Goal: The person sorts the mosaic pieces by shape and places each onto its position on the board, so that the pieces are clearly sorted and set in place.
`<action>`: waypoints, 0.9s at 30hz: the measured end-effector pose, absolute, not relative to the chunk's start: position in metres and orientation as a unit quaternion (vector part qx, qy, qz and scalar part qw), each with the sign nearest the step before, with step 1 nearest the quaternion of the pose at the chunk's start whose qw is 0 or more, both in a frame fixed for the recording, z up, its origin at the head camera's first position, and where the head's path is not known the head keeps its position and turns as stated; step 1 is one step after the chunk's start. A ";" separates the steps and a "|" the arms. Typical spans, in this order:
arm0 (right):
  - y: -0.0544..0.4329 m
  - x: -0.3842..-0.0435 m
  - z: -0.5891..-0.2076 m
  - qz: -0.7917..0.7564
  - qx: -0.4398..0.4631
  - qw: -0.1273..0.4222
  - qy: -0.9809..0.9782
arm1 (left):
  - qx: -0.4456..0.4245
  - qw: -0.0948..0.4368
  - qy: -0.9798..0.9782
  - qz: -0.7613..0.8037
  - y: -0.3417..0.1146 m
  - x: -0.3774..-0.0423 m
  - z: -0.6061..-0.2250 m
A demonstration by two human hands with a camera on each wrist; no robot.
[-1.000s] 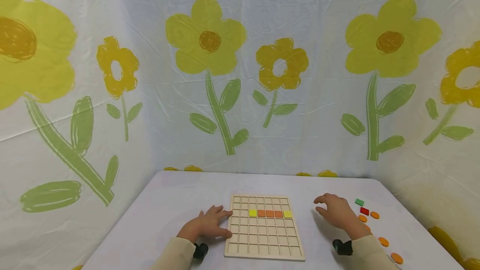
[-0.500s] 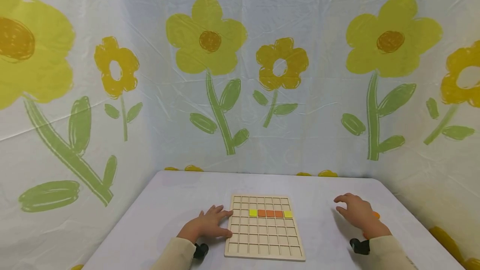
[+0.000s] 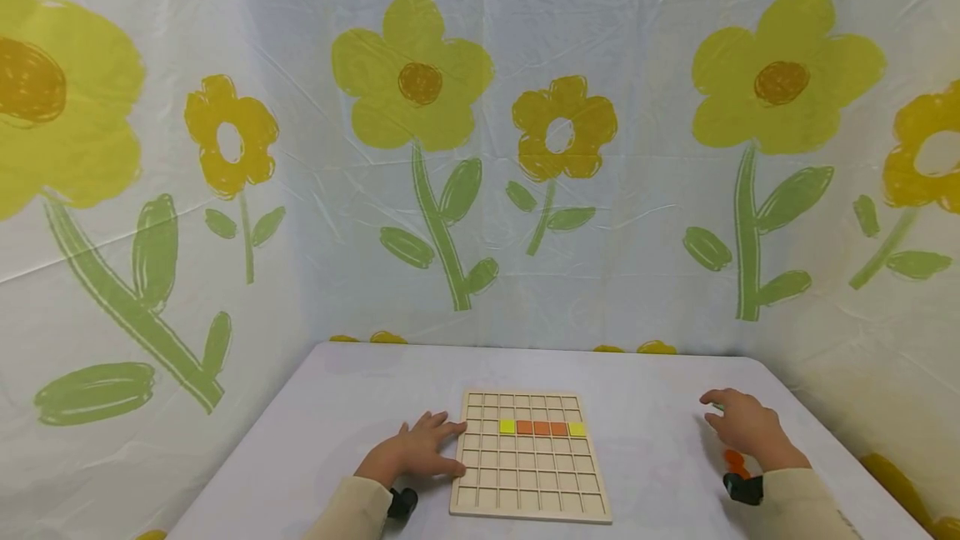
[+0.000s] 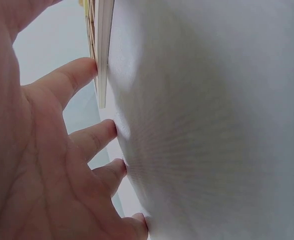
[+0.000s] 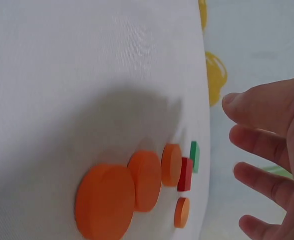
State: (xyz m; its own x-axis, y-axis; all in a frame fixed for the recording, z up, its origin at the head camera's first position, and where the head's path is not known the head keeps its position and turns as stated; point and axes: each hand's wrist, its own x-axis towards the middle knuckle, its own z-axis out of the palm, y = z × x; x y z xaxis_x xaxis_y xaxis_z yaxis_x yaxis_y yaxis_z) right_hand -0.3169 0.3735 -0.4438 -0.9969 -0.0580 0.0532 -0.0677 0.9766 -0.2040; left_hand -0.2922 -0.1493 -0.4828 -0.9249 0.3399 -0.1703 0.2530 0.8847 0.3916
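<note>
A wooden grid board (image 3: pixel 531 483) lies flat on the table. In one of its rows sit a yellow tile (image 3: pixel 507 427), several orange tiles (image 3: pixel 542 428) side by side and another yellow tile (image 3: pixel 577 429). With fingers spread, my left hand (image 3: pixel 416 450) touches the board's left edge; in the left wrist view its other fingertips rest on the tabletop. My right hand (image 3: pixel 750 426) hovers over the loose pieces at the right, fingers apart and holding nothing. Beneath it the right wrist view has orange discs (image 5: pixel 105 201), a red tile (image 5: pixel 185 175) and a green tile (image 5: pixel 194 156).
The white table (image 3: pixel 360 390) has rounded far corners. A white cloth (image 3: pixel 585 273) printed with yellow flowers hangs behind it and along both sides. Each wrist wears a black camera strap, such as the right strap (image 3: pixel 744 489).
My right hand has moved right, away from the board's side, until it is over the loose discs and tiles, covering most of them in the head view. My left hand stays at the board.
</note>
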 end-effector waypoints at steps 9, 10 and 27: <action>0.390 -0.320 -0.447 0.120 0.010 -0.002 -0.993 | 0.155 0.118 0.962 0.191 -0.150 -0.291 -0.484; 0.391 -0.320 -0.448 0.120 0.010 -0.002 -0.993 | 0.156 0.118 0.962 0.191 -0.150 -0.291 -0.483; 0.399 -0.316 -0.451 0.152 -0.043 -0.058 -0.986 | 0.161 0.115 0.960 0.198 -0.149 -0.288 -0.478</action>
